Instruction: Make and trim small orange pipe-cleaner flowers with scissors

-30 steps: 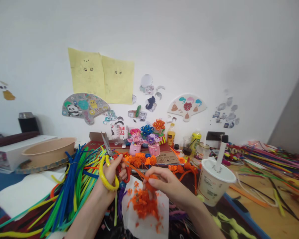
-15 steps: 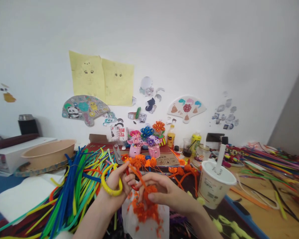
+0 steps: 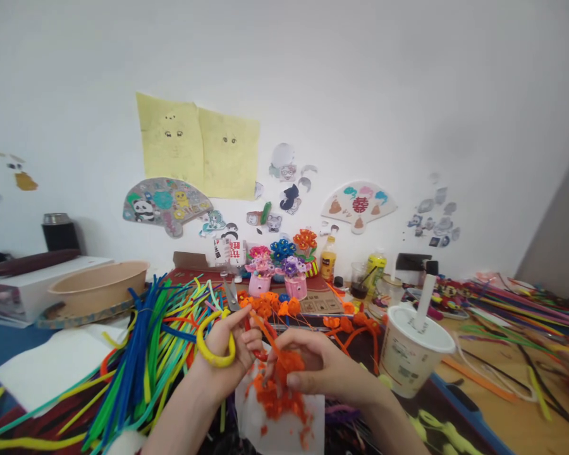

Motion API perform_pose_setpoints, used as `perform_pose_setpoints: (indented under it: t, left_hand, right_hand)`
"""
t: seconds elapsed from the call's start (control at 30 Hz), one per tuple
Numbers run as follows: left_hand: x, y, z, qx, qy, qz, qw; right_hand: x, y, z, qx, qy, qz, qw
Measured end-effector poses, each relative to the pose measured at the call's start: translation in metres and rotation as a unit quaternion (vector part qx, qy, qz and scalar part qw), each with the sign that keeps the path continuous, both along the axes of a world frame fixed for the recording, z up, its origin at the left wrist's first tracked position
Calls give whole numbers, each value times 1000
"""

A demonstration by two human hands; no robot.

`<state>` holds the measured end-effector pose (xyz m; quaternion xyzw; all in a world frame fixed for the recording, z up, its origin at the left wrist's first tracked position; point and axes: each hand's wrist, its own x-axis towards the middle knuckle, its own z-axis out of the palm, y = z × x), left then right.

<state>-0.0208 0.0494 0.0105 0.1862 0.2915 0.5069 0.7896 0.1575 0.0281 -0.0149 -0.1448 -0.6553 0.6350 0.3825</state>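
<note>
My left hand (image 3: pixel 227 347), with a yellow ring bracelet (image 3: pixel 203 344) around its wrist, pinches the upper end of an orange pipe cleaner (image 3: pixel 267 330). A red-handled tool (image 3: pixel 260 355), perhaps scissors, is hooked in its lower fingers; its working end is hidden. My right hand (image 3: pixel 320 365) curls around the lower part of the pipe cleaner, with its fingertips partly hidden behind orange fuzz. Beneath both hands, loose orange fluff (image 3: pixel 279 404) is scattered over a white sheet (image 3: pixel 253 436).
To the left lie bundled colored pipe cleaners (image 3: pixel 142 354) and a beige basin (image 3: pixel 99 287). Orange flowers (image 3: pixel 265 304), grey scissors (image 3: pixel 231 296) and pink flower pots (image 3: pixel 260 284) stand or lie ahead. A white lidded cup (image 3: pixel 415 354) with a straw is close to my right forearm.
The whole view has shifted slightly, with things appearing a little further right. Both hands keep their hold on the orange pipe cleaner, and my right fingers have moved slightly along the fuzz.
</note>
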Motion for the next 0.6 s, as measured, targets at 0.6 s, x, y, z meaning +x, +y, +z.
perform_pose_setpoints:
  t: [0.6]
  left_hand:
    - [8, 5, -9, -20, 53, -41, 998]
  right_hand:
    - [-1, 0, 5, -25, 58, -3, 998]
